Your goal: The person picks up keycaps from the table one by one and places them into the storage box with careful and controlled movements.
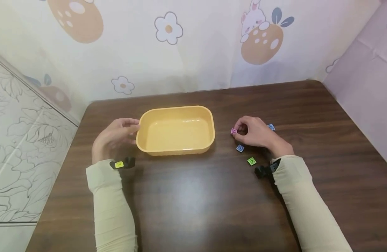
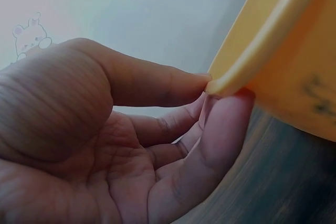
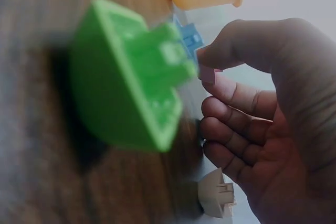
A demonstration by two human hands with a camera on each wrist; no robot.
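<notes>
A yellow plastic tub (image 1: 174, 152) stands on the table. My left hand (image 1: 117, 135) is at its left end, and in the left wrist view the thumb and a finger pinch the rim (image 2: 252, 59). To the right of the tub, my right hand (image 1: 255, 131) pinches a small pink keycap (image 1: 234, 131) between thumb and index finger; its other fingers are curled in. Around that hand lie a blue keycap (image 1: 240, 148), a green keycap (image 1: 251, 161) and another blue one (image 1: 271, 127). The green keycap (image 3: 123, 77) looms close in the right wrist view, stem side showing.
The dark wooden table (image 1: 187, 203) meets a patterned wall covering (image 1: 199, 59) at the back. A panel with flower line drawings (image 1: 26, 147) borders its left side, and a pale wall (image 1: 363, 77) its right. Each wrist wears a black camera strap.
</notes>
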